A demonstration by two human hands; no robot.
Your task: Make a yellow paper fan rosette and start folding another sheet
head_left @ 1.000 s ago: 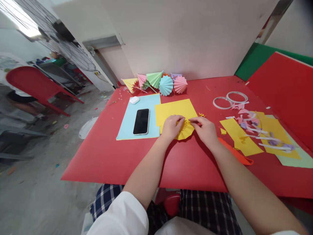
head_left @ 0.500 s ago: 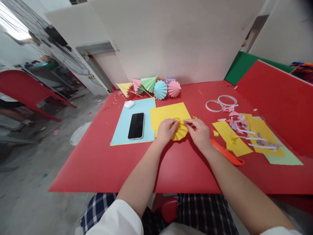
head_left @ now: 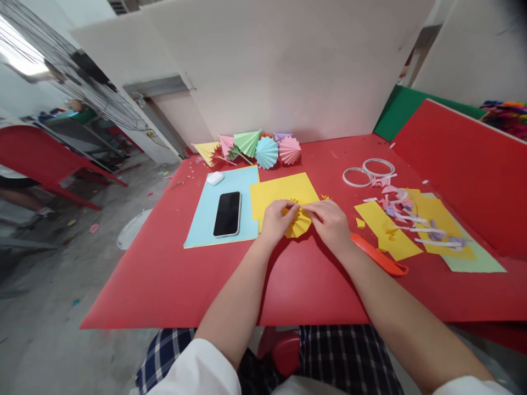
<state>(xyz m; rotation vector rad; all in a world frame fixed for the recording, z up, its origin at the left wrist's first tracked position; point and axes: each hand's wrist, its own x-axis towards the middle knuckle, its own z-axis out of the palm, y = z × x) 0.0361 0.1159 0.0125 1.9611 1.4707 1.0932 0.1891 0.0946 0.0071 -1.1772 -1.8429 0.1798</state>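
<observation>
Between my hands is a yellow pleated paper fan (head_left: pixel 298 225), its folds spread in a rounded shape above the red table. My left hand (head_left: pixel 276 220) pinches its left side between thumb and fingers. My right hand (head_left: pixel 329 220) is closed at its upper right edge, fingertips pressed on the paper near the left thumb. Part of the fan is hidden behind my fingers. Just behind it lies a flat yellow paper sheet (head_left: pixel 284 190). An orange-red utility knife (head_left: pixel 381 255) rests beside my right forearm.
A phone (head_left: pixel 227 214) and a white case (head_left: pixel 215 178) lie on light blue paper (head_left: pixel 197 225). Folded paper umbrellas (head_left: pixel 267 152) stand along the back. Two tape rolls (head_left: pixel 357 177), paper scraps (head_left: pixel 397 204) and cut yellow paper (head_left: pixel 405 244) are at right, before a red panel (head_left: pixel 465 175).
My right fingertips have shifted slightly left along the fan's top edge, closer to my left thumb. The whole view has moved a little; the fan stays in both hands.
</observation>
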